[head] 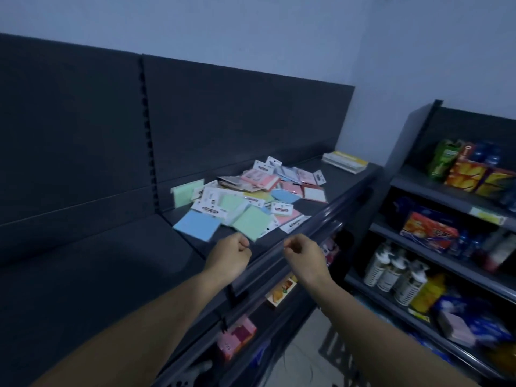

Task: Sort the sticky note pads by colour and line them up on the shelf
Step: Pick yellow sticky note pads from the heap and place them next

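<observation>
My left hand (pixel 231 255) and right hand (pixel 303 254) curl on nothing at the front edge of the shelf (pixel 111 261); a careless sweep could spill the heaped sticky note pads (pixel 251 196).

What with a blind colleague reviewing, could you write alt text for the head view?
A jumbled pile of sticky note pads, blue, green, pink and yellow, lies on a dark shelf; the left hand and right hand hover before it, fingers curled, empty.

Jumbled pastel sticky note pads (pixel 251 196) heaped on dark shelf (pixel 343 188)
</observation>
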`<act>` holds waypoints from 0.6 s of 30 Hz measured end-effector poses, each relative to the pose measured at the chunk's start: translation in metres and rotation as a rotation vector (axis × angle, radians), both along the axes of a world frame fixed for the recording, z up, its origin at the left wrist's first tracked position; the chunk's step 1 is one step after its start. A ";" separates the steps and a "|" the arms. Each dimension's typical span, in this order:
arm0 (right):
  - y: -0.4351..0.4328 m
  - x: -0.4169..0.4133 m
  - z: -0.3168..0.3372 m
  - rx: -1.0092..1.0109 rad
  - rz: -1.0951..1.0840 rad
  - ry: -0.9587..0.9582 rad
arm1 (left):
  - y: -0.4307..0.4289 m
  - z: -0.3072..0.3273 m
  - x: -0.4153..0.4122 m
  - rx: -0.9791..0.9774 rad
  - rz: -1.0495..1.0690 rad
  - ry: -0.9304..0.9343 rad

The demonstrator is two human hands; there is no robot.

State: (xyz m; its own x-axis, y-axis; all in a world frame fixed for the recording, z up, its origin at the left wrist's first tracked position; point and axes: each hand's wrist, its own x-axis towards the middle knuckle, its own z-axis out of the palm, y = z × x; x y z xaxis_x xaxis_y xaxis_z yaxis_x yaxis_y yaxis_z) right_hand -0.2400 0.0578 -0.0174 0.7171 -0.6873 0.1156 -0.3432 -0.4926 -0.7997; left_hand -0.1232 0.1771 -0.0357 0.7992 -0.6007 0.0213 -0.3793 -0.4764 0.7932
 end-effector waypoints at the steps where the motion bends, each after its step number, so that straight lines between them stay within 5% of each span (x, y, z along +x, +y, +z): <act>1: -0.013 -0.005 0.000 0.001 -0.008 -0.006 | -0.014 0.000 -0.002 0.001 0.003 -0.020; 18: -0.131 0.080 -0.005 0.017 0.016 0.010 | -0.128 -0.014 0.100 0.230 0.107 -0.316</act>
